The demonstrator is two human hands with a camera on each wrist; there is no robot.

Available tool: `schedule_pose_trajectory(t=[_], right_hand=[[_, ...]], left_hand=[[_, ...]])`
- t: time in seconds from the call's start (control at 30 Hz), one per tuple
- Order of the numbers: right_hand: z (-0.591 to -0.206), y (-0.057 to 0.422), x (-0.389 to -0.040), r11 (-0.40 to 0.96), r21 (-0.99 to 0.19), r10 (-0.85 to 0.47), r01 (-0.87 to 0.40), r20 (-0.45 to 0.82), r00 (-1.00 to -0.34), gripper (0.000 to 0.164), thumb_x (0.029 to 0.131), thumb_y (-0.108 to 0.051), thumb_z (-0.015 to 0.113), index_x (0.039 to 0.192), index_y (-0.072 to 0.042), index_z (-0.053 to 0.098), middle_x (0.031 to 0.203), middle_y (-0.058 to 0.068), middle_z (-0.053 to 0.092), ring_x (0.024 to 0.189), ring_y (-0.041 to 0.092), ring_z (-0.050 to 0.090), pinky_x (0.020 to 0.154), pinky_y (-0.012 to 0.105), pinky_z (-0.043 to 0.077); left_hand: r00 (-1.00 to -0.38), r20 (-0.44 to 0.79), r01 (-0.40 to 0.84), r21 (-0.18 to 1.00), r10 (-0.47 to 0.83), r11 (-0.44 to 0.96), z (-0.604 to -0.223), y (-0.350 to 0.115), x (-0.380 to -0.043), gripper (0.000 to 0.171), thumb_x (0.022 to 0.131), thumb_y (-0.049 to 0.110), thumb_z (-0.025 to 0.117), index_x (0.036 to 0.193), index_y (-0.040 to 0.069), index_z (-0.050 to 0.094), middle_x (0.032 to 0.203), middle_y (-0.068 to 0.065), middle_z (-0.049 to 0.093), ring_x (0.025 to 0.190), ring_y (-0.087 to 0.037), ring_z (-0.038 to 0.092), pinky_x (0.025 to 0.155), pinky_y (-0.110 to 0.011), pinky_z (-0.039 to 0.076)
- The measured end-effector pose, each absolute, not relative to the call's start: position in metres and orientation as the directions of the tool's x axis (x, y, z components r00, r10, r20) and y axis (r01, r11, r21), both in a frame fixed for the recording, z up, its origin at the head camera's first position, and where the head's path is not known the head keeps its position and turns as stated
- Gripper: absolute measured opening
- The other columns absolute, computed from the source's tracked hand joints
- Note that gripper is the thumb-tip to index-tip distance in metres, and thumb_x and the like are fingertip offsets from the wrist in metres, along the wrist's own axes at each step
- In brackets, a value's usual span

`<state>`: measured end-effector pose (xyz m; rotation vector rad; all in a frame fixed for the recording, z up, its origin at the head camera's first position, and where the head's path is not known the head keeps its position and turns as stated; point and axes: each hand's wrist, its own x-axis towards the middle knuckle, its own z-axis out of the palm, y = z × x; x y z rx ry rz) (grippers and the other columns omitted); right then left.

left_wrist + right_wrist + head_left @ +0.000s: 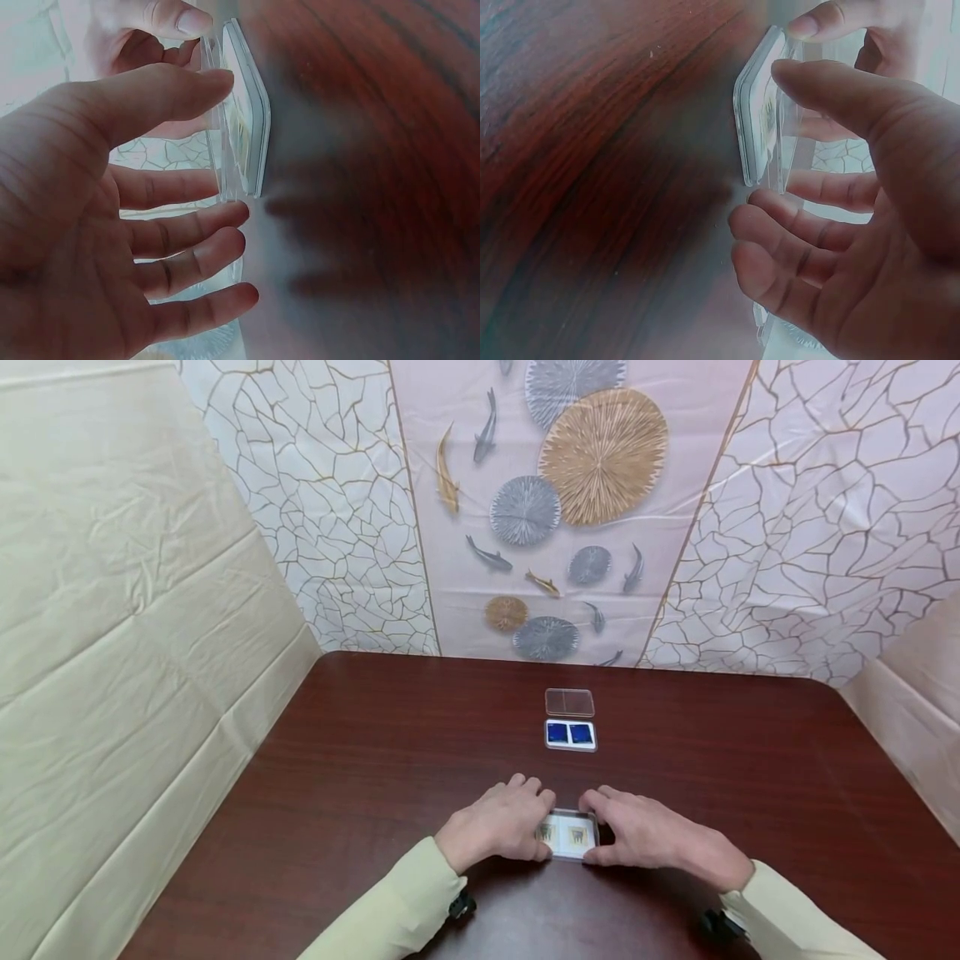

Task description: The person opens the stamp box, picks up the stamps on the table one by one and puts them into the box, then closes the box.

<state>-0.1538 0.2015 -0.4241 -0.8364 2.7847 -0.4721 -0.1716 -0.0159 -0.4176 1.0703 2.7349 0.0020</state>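
Both hands are at a small flat case near the front of the table. Its white base (259, 127) lies on the table and carries two small square pieces with gold-coloured frames (577, 836). A clear lid (782, 154) is just above the base, with a narrow gap showing in both wrist views. At the lid's left end, my left hand (504, 823) pinches it between thumb and index finger, the other fingers spread. The right hand (647, 832) pinches the opposite end likewise, its remaining fingers loosely bent.
Farther back on the dark wood table (405, 727) lies a second white case base (570, 747) with two dark blue squares (557, 732). Another clear lid (570, 702) lies just behind it. Patterned cloth (360, 527) hangs at the table's back edge, plain cream cloth (135, 693) at the left.
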Motion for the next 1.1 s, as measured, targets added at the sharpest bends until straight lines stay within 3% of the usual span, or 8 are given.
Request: schedule_pose_trajectory(t=[0.83,1.1], right_hand=[[-0.4255,0.198,-0.1494,0.821,-0.275,-0.544,-0.5,-0.117,-0.831,0.051,0.074,-0.042,0.082,0.111,-0.016,0.059,0.092,-0.005,0.053,0.067,0.007,0.049,0.058,0.027,0.042],[-0.4221,0.1999,-0.1555,0.821,-0.304,-0.544,-0.483,-0.161,-0.824,0.049,0.077,-0.044,0.08,0.112,-0.016,0.061,0.091,-0.005,0.055,0.07,0.006,0.049,0.06,0.026,0.042]], left_hand=[[-0.74,-0.176,0.652,0.051,0.65,0.756,-0.4246,-0.0143,-0.1649,0.051,0.078,0.053,0.077,0.111,0.018,0.06,0.097,0.001,0.053,0.087,-0.016,0.047,0.065,-0.029,0.044],[-0.744,-0.203,0.646,0.026,0.637,0.763,-0.4177,-0.0164,-0.1674,0.056,0.077,0.061,0.074,0.111,0.02,0.059,0.096,0.002,0.052,0.087,-0.016,0.048,0.066,-0.03,0.044]])
